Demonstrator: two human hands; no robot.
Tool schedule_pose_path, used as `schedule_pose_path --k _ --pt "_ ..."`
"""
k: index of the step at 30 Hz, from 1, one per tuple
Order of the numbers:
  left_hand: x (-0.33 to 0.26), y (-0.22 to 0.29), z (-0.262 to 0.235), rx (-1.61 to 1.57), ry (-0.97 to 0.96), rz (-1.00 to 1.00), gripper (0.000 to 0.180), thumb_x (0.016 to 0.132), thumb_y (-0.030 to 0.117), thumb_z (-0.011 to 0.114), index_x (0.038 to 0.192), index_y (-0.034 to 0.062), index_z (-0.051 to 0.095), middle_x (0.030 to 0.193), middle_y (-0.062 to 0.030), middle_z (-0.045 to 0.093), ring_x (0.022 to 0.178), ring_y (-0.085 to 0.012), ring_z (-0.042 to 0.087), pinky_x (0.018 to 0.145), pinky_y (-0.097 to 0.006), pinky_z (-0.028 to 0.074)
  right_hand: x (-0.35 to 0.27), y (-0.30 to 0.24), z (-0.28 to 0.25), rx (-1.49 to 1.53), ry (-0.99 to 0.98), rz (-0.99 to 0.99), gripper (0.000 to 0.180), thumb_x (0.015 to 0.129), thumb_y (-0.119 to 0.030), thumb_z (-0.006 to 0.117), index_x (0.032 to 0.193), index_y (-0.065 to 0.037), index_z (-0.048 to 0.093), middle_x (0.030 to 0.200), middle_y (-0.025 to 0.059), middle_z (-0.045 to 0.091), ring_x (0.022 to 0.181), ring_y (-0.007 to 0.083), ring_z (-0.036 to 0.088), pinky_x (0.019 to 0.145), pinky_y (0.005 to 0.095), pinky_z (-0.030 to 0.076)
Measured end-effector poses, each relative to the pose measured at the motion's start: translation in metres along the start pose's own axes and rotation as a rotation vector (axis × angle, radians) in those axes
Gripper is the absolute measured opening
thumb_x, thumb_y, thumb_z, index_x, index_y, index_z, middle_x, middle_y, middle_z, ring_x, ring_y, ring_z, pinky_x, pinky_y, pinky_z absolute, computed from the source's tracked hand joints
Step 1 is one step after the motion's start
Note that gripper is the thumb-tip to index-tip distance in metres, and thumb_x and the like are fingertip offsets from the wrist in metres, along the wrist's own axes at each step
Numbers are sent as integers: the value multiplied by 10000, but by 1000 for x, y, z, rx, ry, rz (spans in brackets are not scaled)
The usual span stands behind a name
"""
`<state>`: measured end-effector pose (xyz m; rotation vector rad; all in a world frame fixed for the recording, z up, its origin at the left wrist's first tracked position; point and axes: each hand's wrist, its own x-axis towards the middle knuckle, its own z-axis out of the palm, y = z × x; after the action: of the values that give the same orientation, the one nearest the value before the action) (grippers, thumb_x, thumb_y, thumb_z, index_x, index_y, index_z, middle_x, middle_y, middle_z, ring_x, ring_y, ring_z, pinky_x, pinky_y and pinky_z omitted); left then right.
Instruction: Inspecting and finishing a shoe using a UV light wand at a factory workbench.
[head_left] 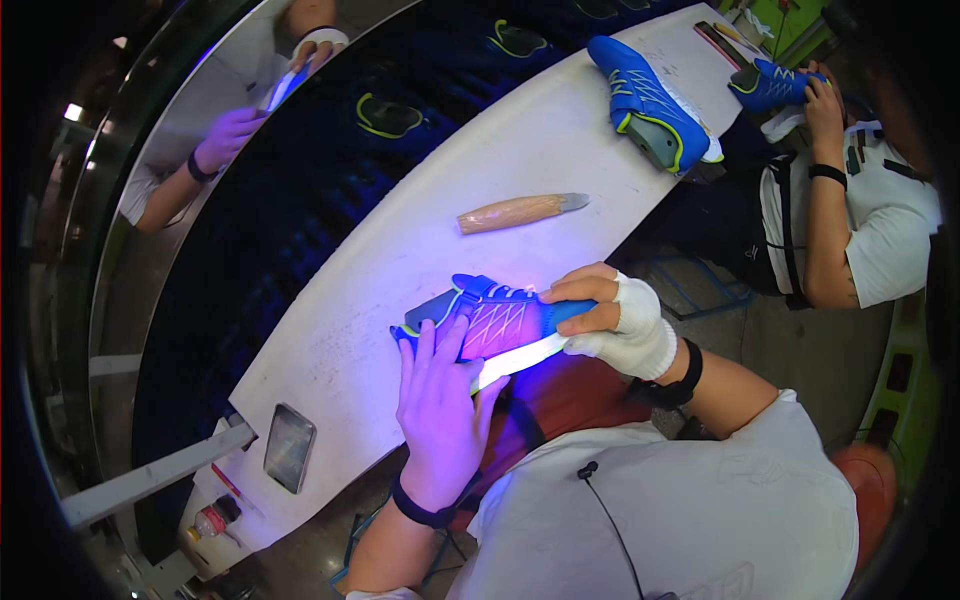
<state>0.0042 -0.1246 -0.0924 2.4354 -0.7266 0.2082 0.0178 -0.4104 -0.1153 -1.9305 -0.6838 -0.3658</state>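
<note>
A blue shoe (497,318) with pale crossed lines on its upper is tilted over the near edge of the white worktop, lit violet. Its sole edge (522,360) glows bright white. A grey form fills the shoe opening. My bare left hand (437,415) holds the heel end, its fingers over the side and the thumb by the sole. Around the toe, my right hand (622,322), in a white fingerless glove, is closed with fingers on top and thumb near the sole. Beyond the shoe lies a wooden-handled knife (520,212) with a short blade.
Farther right on the worktop (400,240) stands another blue shoe (650,100). A phone (290,447) and a small bottle (212,520) lie left. Behind runs a dark belt (300,190) carrying lime-rimmed pieces. A co-worker (850,200) at right holds a blue shoe (775,83).
</note>
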Motion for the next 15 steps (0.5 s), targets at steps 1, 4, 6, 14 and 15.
schedule_pose_path --k 1,4,6,14,15 --pt "-7 -12 0 -108 -10 -22 419 798 89 913 1107 21 638 1576 -238 548 1455 -492 518 1229 -657 361 5 -2 0 24 -9 -23 290 806 -175 898 1072 -98 811 1219 123 780 1076 338 733 925 415 581" --pt "-24 -46 -16 -273 -47 -152 589 772 134 945 1278 44 656 1625 -200 521 1539 -425 442 1278 -577 321 18 4 -5 -201 -169 86 411 799 -296 905 1083 -23 786 1099 166 794 888 338 759 817 414 604" --pt "-33 -66 -40 -514 -107 -250 813 745 166 965 1469 76 607 1637 -169 519 1592 -372 368 1311 -496 277 7 30 -8 -96 -87 412 517 875 -422 843 1140 15 767 1001 149 799 828 268 766 786 393 610" --pt "-5 -20 -140 -210 213 57 926 629 284 1028 1443 50 655 1346 -132 715 1207 -312 686 1070 -433 515 82 -23 75 415 -206 338 1081 923 -901 504 1382 72 599 1333 161 620 1296 255 581 1131 417 434" --pt "-4 -14 -130 -165 280 91 884 598 328 1036 1367 50 703 1262 -137 741 1110 -323 701 991 -428 530 97 -53 81 464 -116 268 1127 840 -931 591 1400 48 600 1316 159 590 1248 251 568 1081 400 447"
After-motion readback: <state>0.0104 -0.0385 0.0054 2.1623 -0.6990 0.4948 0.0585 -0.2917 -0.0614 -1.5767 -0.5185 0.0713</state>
